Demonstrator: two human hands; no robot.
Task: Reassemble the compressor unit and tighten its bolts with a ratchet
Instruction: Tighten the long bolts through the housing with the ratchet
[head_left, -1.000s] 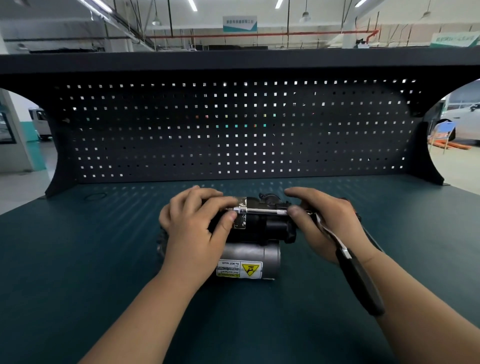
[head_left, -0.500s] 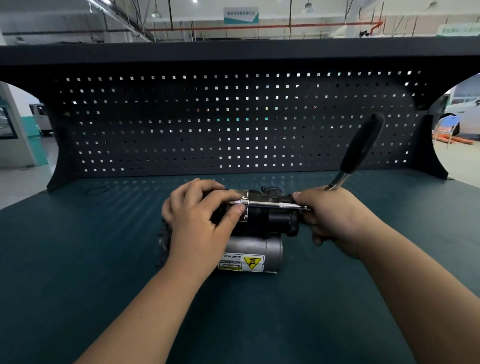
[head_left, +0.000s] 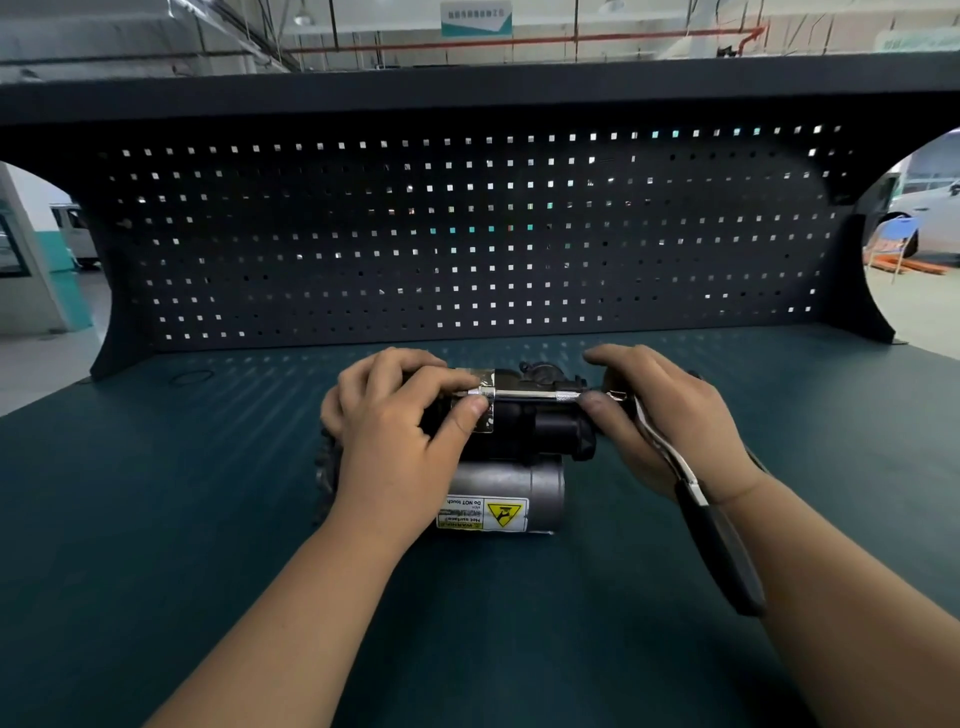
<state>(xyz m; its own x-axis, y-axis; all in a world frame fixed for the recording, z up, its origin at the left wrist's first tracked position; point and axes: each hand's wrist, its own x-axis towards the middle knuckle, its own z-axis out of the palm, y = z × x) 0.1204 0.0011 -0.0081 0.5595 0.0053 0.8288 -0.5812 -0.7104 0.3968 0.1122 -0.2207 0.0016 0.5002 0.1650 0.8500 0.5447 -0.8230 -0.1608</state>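
The compressor unit (head_left: 524, 441) lies on the green bench: a black upper body and a silver cylinder with a yellow warning label facing me. My left hand (head_left: 395, 426) grips its left end, thumb and forefinger pinching the socket end of a chrome extension bar (head_left: 524, 395) that runs across the top of the unit. My right hand (head_left: 660, 415) holds the ratchet (head_left: 711, 525) at its head, at the right end of that bar. The black ratchet handle hangs down toward me along my right forearm.
A dark pegboard back panel (head_left: 467, 234) with a shelf above rises just behind the unit. A thin black ring (head_left: 189, 376) lies on the green bench top (head_left: 156, 519) at the far left. Side brackets close the bench at both back corners.
The ratchet handle, raised up and away toward the pegboard half a second ago, has swung back down toward me. My left hand keeps its hold on the unit and socket.
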